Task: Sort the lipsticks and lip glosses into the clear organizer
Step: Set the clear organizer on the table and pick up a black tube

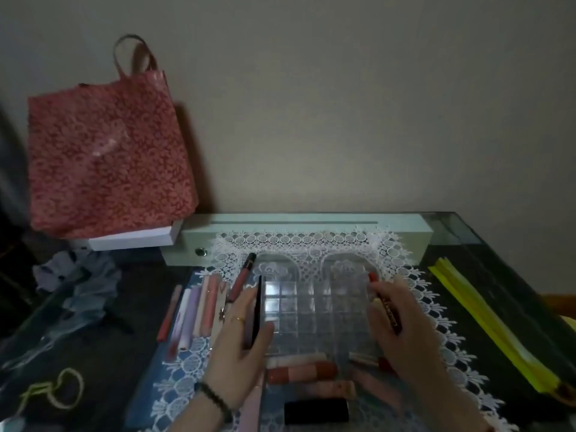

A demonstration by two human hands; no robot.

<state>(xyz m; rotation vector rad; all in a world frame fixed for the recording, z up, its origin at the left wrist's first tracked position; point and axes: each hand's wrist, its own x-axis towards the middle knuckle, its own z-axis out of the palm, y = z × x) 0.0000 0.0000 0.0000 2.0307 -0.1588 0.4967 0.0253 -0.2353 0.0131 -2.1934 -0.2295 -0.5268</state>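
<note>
Clear organizer (314,310) is set on a lace mat (305,260) on the dark bench (118,363), with a beige wall (343,120) behind. A black stick (257,310) is pinched in the left hand (240,347), and a brown pencil (386,307) is gripped in the right hand (402,332).

Organizer (314,310) central on the mat (311,244)
I see a row of tubes (199,307) left of it, loose tubes (302,371) on its near side, a bag (106,151) far left, and a folded strip (486,319) well right.
</note>
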